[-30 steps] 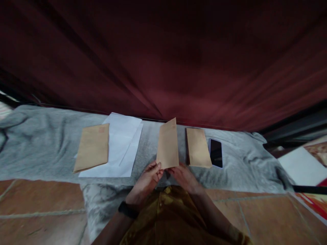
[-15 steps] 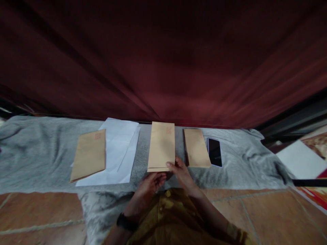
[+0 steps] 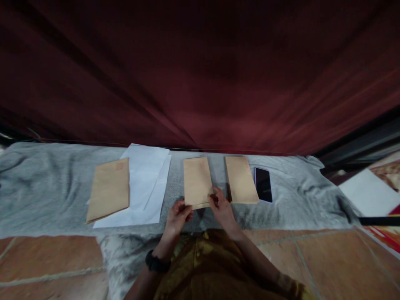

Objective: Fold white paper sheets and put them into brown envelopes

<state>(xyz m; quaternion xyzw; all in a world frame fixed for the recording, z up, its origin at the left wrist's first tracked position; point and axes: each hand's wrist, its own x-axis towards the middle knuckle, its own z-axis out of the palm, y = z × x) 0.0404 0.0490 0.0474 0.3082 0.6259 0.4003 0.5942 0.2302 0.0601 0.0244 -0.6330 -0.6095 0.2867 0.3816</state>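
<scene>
We pinch the envelope at its near corners, left hand and right hand; we should press evenly, lest the edge between both pinches crease.

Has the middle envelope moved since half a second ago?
Yes, away from the red curtain: the middle envelope met the curtain's lower edge in view before; now gray cloth shows between them.

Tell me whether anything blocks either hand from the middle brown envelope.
Nothing visible does: the left hand and right hand both touch the middle brown envelope along its near end, nothing lying between.
</scene>
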